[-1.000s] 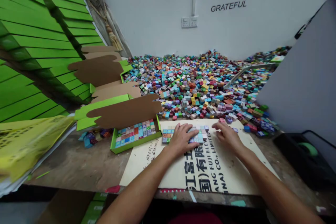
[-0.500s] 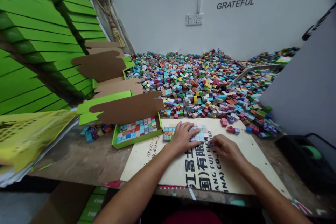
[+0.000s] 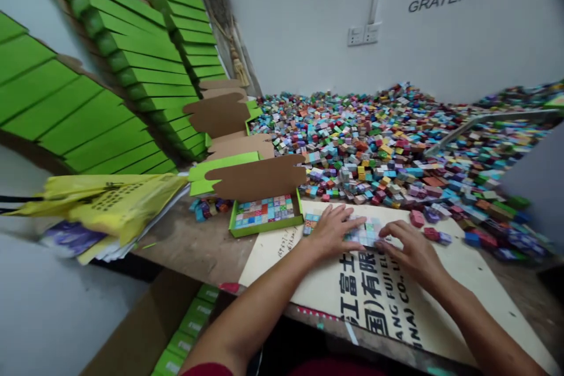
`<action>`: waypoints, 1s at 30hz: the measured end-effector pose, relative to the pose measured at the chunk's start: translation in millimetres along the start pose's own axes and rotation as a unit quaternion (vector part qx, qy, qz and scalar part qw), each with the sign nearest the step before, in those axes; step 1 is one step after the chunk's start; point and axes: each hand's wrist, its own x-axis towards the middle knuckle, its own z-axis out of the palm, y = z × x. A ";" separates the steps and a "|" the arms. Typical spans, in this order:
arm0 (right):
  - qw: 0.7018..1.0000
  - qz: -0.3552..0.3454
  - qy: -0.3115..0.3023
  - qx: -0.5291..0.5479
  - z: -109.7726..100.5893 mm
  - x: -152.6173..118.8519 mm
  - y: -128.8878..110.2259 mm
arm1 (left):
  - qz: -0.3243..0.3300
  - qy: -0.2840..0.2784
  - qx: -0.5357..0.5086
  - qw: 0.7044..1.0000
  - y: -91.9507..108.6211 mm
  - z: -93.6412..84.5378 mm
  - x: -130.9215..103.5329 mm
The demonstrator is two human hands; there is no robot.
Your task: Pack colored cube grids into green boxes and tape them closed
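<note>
Since half a second ago, the right hand (image 3: 412,249) has closed in on the cube block (image 3: 371,231), at the left hand (image 3: 332,232)'s three o'clock. The left spreads over the block, hiding its middle; whether the right pinches anything, I cannot tell. The sheet (image 3: 308,294) reads "ANG FUJI"; the wall (image 3: 304,29), at one o'clock, "RESPECT GRATEFUL".

Clear passage: over the lettered sheet (image 3: 473,273), between the forearms (image 3: 264,305) and right of the right hand (image 3: 412,252). Loose blocks (image 3: 416,218) restrict access beyond that hand; the block heap (image 3: 343,135) bars the rear; the open green box (image 3: 266,226), flap (image 3: 255,177) raised, obstructs the left side.
</note>
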 end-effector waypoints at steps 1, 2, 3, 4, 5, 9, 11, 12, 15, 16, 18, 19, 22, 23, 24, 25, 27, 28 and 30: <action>1.000 -0.010 0.005 -0.011 2.2 8.3 -5.6 | -0.012 0.021 0.007 1.000 -4.6 -8.8 -4.8; 1.000 -0.023 0.005 -0.021 6.3 17.6 -13.3 | -0.033 0.048 0.017 0.998 -10.0 -19.0 -11.4; 0.999 -0.037 0.001 -0.030 12.3 27.3 -22.8 | -0.062 0.076 0.028 0.995 -16.2 -29.9 -20.0; 0.998 -0.052 -0.008 -0.036 20.1 37.1 -33.5 | -0.099 0.101 0.040 0.989 -22.9 -40.9 -30.3; 0.997 -0.064 -0.019 -0.042 29.3 46.5 -44.5 | -0.140 0.120 0.052 0.981 -30.0 -51.3 -42.0; 0.991 -0.073 -0.079 -0.077 66.8 74.5 -80.8 | -0.238 0.118 0.099 0.959 -55.1 -75.9 -91.4; 0.989 -0.069 -0.097 -0.085 78.2 81.3 -90.9 | -0.253 0.092 0.116 0.956 -62.4 -75.3 -108.7; 0.989 -0.069 -0.103 -0.085 81.3 83.3 -94.0 | -0.255 0.082 0.118 0.956 -64.6 -72.3 -113.9; 0.988 -0.072 -0.117 -0.075 82.4 85.1 -97.7 | -0.247 0.073 0.107 0.960 -67.6 -58.2 -117.1; 0.988 -0.073 -0.118 -0.073 81.1 84.6 -97.6 | -0.244 0.074 0.103 0.961 -67.8 -53.5 -115.2; 0.988 -0.071 -0.119 -0.073 77.4 81.6 -95.5 | -0.241 0.080 0.099 0.962 -66.7 -46.3 -109.4; 0.988 -0.069 -0.119 -0.076 75.0 78.8 -93.5 | -0.239 0.083 0.095 0.963 -65.3 -43.8 -106.2; 0.986 -0.070 -0.124 -0.086 65.7 63.6 -83.6 | -0.222 0.085 0.082 0.968 -57.2 -38.6 -97.3; 0.985 -0.071 -0.128 -0.089 61.9 56.2 -79.4 | -0.216 0.084 0.079 0.969 -53.4 -36.6 -94.6; 0.984 -0.071 -0.132 -0.091 58.2 47.9 -75.1 | -0.212 0.084 0.076 0.971 -49.3 -34.3 -91.7; 0.984 -0.070 -0.137 -0.093 54.5 38.8 -71.1 | -0.209 0.084 0.075 0.971 -45.0 -31.4 -88.8; 0.983 -0.066 -0.144 -0.098 48.2 20.1 -64.4 | -0.202 0.083 0.073 0.973 -37.0 -24.6 -82.3; 0.982 -0.064 -0.147 -0.101 45.5 11.5 -61.8 | -0.198 0.081 0.073 0.974 -33.3 -21.1 -78.7; 0.980 -0.067 -0.152 -0.108 38.4 -2.3 -56.7 | -0.185 0.074 0.070 0.977 -26.2 -15.8 -70.9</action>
